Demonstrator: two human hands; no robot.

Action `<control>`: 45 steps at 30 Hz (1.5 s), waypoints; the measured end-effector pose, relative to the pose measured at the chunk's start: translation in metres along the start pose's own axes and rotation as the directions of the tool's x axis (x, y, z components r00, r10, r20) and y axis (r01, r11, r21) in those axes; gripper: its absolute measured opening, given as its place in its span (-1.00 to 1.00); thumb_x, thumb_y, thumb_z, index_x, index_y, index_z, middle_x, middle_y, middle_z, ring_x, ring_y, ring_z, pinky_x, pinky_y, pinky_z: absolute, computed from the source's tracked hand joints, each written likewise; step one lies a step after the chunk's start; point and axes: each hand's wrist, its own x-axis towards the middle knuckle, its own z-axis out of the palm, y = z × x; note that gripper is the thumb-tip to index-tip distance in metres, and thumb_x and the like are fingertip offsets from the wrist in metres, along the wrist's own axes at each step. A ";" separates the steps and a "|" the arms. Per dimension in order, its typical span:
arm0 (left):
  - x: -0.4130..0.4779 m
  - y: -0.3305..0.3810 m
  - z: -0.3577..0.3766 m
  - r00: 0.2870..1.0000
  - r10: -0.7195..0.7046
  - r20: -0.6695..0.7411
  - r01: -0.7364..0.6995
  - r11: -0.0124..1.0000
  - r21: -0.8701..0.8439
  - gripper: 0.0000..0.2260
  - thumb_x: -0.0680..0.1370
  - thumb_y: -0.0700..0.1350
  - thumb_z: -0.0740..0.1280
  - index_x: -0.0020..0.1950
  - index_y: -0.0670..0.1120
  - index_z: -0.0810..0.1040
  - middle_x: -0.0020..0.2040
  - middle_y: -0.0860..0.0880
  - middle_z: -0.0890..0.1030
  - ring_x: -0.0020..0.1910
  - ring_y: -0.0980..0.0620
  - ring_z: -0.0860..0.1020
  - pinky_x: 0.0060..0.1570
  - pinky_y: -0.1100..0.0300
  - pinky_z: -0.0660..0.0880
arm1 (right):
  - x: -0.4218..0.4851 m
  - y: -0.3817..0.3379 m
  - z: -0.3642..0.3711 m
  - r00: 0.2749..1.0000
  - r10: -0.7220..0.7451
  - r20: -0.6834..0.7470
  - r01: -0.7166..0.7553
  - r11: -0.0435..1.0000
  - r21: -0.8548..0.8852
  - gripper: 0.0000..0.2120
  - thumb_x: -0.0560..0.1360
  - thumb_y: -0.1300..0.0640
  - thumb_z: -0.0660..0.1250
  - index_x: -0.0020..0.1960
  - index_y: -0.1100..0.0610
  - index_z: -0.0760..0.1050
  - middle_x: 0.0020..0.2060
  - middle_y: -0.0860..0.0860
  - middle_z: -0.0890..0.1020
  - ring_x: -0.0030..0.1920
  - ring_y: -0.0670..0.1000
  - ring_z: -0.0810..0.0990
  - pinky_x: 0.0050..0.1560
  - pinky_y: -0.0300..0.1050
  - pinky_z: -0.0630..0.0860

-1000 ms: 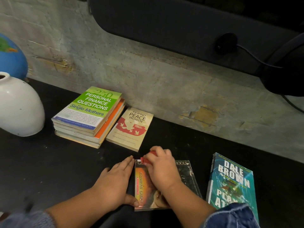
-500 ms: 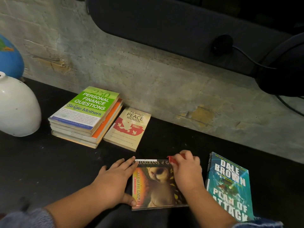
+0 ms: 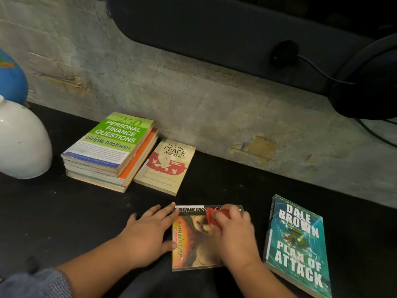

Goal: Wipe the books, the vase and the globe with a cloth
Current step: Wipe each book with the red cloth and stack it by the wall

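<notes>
A paperback with an orange spine, the Guardians book [image 3: 193, 244], lies flat on the black table [image 3: 53, 222]. My left hand [image 3: 146, 235] lies flat against its left edge, fingers spread, thumb on the cover. My right hand [image 3: 234, 235] presses a small red cloth [image 3: 214, 218] onto the cover near its top. To the right lies the teal Dale Brown book [image 3: 298, 246]. A stack of books [image 3: 109, 151] with a green cover on top and a cream Peace Women book [image 3: 165, 166] sit farther back. The white vase [image 3: 21, 140] and blue globe [image 3: 10, 78] are at the left edge.
A rough concrete wall [image 3: 193, 100] runs behind the table. A dark panel [image 3: 214, 29] with a cable hangs above it, and a black rounded object [image 3: 369, 82] sits at the upper right.
My right hand with the red cloth swept right across the cover, then came back leftward near the top edge. My left hand has stayed at the book's left side.
</notes>
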 end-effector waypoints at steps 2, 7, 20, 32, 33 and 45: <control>0.002 0.000 0.001 1.000 -0.004 -0.011 0.004 1.000 -0.001 -0.29 0.57 0.23 0.19 0.55 0.22 -0.20 0.54 0.25 -0.26 0.55 0.08 -0.18 0.47 -0.24 -0.03 | -0.014 -0.019 0.010 0.977 -0.213 0.005 0.213 0.977 0.001 -0.70 0.57 -0.06 0.19 0.28 -0.22 0.45 0.33 -0.16 0.35 0.30 0.04 0.30 0.33 0.03 0.37; 0.003 -0.001 -0.001 1.000 0.007 -0.006 -0.007 1.000 0.024 -0.23 0.52 0.26 0.25 0.55 0.20 -0.17 0.55 0.23 -0.23 0.55 0.07 -0.19 0.45 -0.27 -0.03 | -0.030 -0.013 0.005 0.893 -0.438 0.107 0.428 0.898 0.103 -0.66 0.51 -0.16 0.13 0.23 -0.22 0.48 0.31 -0.20 0.41 0.31 0.01 0.33 0.30 0.03 0.38; 0.011 0.021 -0.021 0.997 -0.015 -0.077 0.022 0.996 0.087 -0.26 0.43 0.21 0.41 0.50 0.07 0.15 0.49 0.08 0.22 0.47 0.07 0.17 0.41 -0.10 0.22 | -0.051 0.037 0.003 0.977 -0.207 -0.040 0.200 0.970 -0.137 -0.67 0.25 -0.15 0.51 0.00 -0.21 0.56 -0.05 -0.22 0.52 -0.16 -0.09 0.49 -0.29 -0.16 0.57; 0.039 0.030 -0.035 0.992 -0.114 0.053 0.104 0.981 0.164 -0.14 0.34 0.17 0.51 0.51 0.05 0.16 0.37 0.02 0.32 0.34 -0.01 0.34 0.31 -0.02 0.34 | -0.031 0.047 -0.034 0.995 -0.076 0.060 0.092 0.945 -0.314 -0.71 0.47 -0.01 0.33 0.18 -0.12 0.54 0.06 -0.09 0.45 0.01 0.06 0.43 -0.03 0.01 0.47; 0.039 0.030 -0.035 0.992 -0.114 0.051 0.104 0.981 0.164 -0.15 0.34 0.17 0.51 0.51 0.06 0.17 0.36 0.02 0.33 0.33 -0.01 0.35 0.30 -0.02 0.34 | -0.021 0.049 -0.035 0.995 -0.046 0.087 0.073 0.938 -0.339 -0.67 0.51 0.02 0.30 0.27 -0.10 0.49 0.13 -0.06 0.42 0.09 0.09 0.39 0.07 0.03 0.43; 0.039 0.024 -0.033 0.993 -0.113 0.044 0.108 0.988 0.108 -0.17 0.33 0.17 0.52 0.48 0.10 0.16 0.34 0.05 0.33 0.31 0.01 0.37 0.28 -0.01 0.36 | -0.034 0.034 -0.065 0.937 0.026 0.349 0.160 0.856 -0.492 -0.60 0.55 0.17 0.24 0.38 0.05 0.41 0.21 0.02 0.39 0.17 0.15 0.35 0.14 0.05 0.41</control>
